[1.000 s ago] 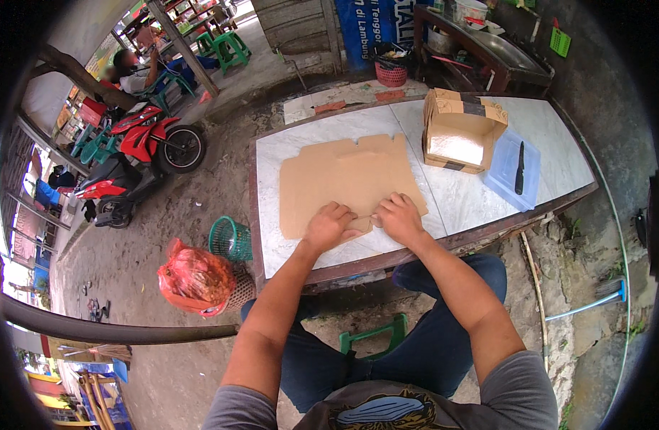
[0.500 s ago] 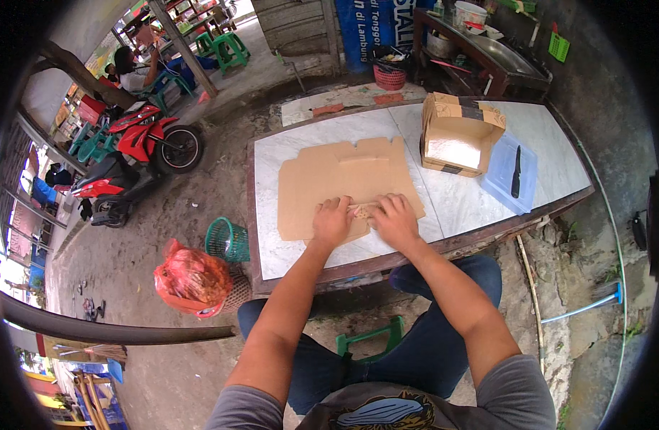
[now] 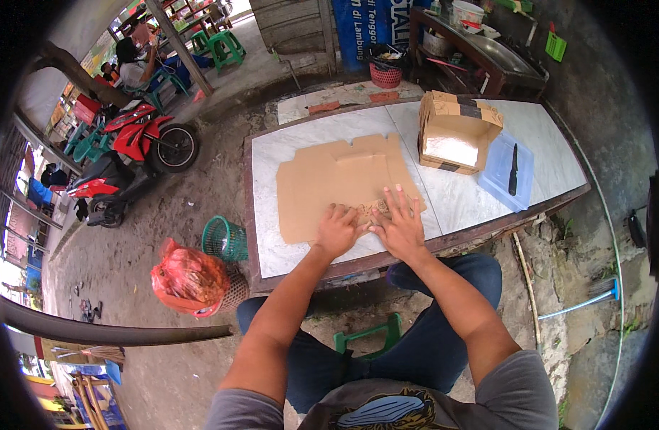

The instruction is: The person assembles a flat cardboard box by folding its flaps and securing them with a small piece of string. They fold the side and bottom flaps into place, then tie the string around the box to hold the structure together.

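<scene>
I see the table (image 3: 286, 154) filling the middle of my view, its pale top framed by a dark wooden edge. A flat sheet of cardboard (image 3: 336, 179) lies spread on it, near the front edge. Further right stands an open box (image 3: 455, 132), and beside that a blue lid (image 3: 505, 179) with a knife (image 3: 513, 168) on top. My left hand (image 3: 336, 231) presses down on the sheet's near edge with the fingers curled under, gripping nothing. My right hand (image 3: 399, 226) lies flat with fingers spread, touching the left one.
</scene>
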The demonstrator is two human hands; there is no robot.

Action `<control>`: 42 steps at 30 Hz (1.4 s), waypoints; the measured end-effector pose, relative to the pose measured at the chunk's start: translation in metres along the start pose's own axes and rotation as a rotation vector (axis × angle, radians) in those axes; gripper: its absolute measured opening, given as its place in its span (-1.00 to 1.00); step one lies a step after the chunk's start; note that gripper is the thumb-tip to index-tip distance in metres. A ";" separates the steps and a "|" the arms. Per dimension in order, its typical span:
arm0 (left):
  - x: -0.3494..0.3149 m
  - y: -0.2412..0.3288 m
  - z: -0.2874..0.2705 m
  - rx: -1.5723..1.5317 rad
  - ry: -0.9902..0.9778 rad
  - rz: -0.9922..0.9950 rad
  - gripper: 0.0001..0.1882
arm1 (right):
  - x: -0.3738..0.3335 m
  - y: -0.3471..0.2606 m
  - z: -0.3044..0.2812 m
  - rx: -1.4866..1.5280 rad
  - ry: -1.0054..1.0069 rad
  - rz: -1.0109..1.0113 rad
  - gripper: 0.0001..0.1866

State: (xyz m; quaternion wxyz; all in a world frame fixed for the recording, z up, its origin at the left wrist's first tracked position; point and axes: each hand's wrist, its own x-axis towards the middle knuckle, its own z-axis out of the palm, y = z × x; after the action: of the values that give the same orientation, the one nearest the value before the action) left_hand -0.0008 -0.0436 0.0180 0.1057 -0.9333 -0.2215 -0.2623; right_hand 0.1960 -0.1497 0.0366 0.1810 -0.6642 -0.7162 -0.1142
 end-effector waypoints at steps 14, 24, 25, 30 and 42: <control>0.002 0.001 -0.003 -0.091 0.004 -0.025 -0.50 | 0.000 0.002 -0.015 0.013 -0.050 0.100 -0.44; 0.001 0.005 -0.006 -0.182 0.018 -0.095 -0.51 | 0.019 0.000 -0.003 0.045 -0.029 0.125 -0.50; 0.003 0.006 -0.007 -0.193 0.034 -0.094 -0.52 | 0.016 0.002 0.003 0.044 -0.017 0.124 -0.52; 0.005 0.001 -0.011 -0.316 -0.038 -0.196 -0.55 | 0.024 0.004 -0.002 0.057 -0.023 0.137 -0.58; -0.004 -0.092 0.014 -0.050 -0.048 -0.631 -0.33 | 0.175 -0.027 0.030 0.224 -0.182 -0.159 -0.67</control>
State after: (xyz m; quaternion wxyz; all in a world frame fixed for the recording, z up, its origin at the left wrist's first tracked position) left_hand -0.0408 0.0403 0.0110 -0.0093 -0.8267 -0.4960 -0.2655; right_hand 0.1567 0.0193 0.0836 0.1789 -0.5886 -0.7883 0.0131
